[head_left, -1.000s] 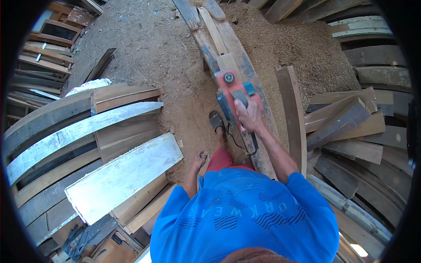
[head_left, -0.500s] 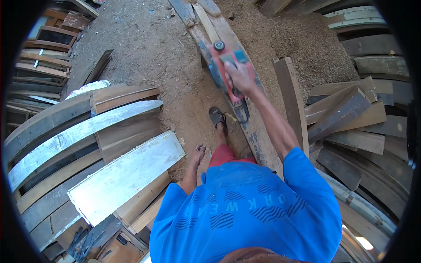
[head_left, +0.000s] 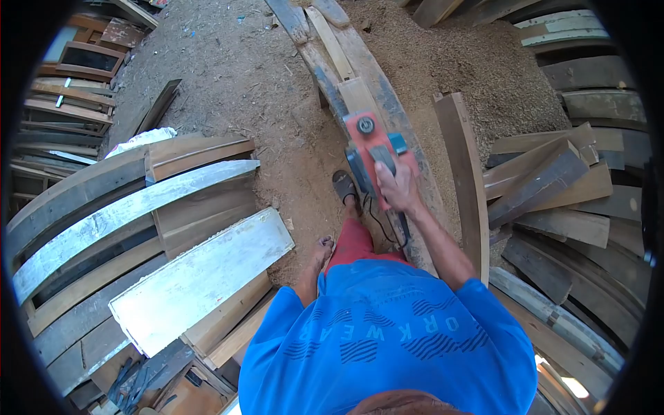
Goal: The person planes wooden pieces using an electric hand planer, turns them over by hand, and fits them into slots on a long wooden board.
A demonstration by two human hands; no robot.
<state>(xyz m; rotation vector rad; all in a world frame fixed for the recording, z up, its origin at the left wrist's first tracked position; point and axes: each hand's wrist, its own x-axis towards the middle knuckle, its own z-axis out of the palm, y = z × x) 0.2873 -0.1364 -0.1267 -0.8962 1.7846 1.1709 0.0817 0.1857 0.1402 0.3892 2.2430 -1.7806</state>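
Note:
A red electric planer [head_left: 363,149] with a black knob rests on a light wooden piece [head_left: 357,95], which lies along a long worn plank bench [head_left: 387,90]. My right hand [head_left: 395,185] is closed round the planer's dark handle. A thin light strip of wood [head_left: 330,43] lies on the bench beyond the piece. A black cord hangs from the planer's rear. My left hand [head_left: 324,247] hangs beside my left thigh, its fingers curled; whether it holds anything is too small to tell.
A white-painted board [head_left: 200,280] lies on stacked boards at the left. Right of the bench stands a long brown board [head_left: 463,173]. More planks [head_left: 539,183] are piled at the right, beside a heap of wood shavings [head_left: 484,76]. My sandalled foot is left of the bench.
Over the last half second the planer, in my right hand, has come back along the bench towards my body, uncovering the light wooden piece. My left hand has shifted slightly downward.

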